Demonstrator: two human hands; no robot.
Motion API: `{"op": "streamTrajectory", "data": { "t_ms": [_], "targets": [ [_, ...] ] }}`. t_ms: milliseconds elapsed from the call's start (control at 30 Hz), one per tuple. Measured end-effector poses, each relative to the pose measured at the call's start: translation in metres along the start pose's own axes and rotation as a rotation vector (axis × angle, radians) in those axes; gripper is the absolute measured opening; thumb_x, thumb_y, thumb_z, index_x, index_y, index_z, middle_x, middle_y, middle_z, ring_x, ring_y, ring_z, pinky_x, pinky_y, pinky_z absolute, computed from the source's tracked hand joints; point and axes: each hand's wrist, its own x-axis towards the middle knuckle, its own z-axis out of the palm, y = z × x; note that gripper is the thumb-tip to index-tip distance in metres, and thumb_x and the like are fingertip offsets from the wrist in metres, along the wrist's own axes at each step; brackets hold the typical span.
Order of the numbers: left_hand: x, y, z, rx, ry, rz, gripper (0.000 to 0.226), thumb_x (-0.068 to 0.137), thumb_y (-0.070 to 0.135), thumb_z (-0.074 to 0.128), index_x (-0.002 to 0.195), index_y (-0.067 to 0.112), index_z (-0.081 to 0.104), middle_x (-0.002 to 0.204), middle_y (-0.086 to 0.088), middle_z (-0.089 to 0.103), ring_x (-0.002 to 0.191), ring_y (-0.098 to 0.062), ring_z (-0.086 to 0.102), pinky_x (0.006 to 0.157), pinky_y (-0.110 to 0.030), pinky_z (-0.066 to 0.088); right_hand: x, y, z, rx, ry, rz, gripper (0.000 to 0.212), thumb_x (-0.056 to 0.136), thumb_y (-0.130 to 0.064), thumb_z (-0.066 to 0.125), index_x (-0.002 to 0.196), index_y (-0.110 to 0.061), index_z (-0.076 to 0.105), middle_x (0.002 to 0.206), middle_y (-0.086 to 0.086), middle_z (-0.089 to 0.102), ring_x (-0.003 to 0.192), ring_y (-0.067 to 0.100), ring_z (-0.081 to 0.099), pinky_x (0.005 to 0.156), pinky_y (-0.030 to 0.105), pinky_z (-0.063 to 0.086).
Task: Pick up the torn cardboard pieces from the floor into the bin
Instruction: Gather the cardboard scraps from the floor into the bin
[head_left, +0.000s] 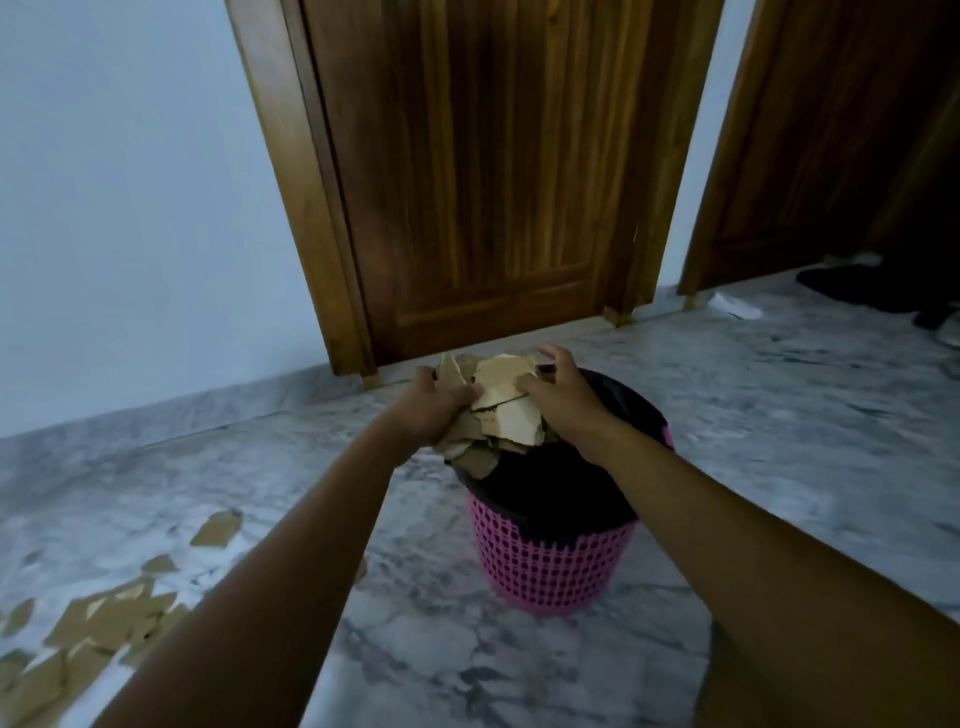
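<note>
Right now your left hand (434, 402) and right hand (563, 402) both grip a bundle of torn cardboard pieces (501, 410), squeezed between them just above the mouth of the pink mesh bin (550, 561) with its black liner (545, 488). The pieces are tan and pale, jagged-edged and stacked unevenly, while more brown scraps (104, 618) lie scattered on the marble floor (779, 415) at your lower left.

Both hands, left hand (431, 408) & right hand (563, 402), grip cardboard pieces (501, 410) over bin (550, 556).
</note>
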Motion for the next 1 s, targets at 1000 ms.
{"op": "streamTrajectory", "data": {
  "t_ms": [1000],
  "targets": [
    [-0.035, -0.103, -0.151, 0.347, 0.115, -0.094, 0.038, 0.092, 0.045, 0.062, 0.122, 0.023, 0.064, 0.112, -0.005, 0.068, 0.101, -0.022, 0.067, 0.084, -0.042, 0.057, 0.011, 0.008, 0.177, -0.555, -0.232, -0.227, 0.022, 0.097, -0.041, 0.057, 0.109, -0.025, 0.065, 0.106, -0.003, 0.065, 0.093, 0.019, 0.063, 0.081, 0.038, 0.057]
  ]
}}
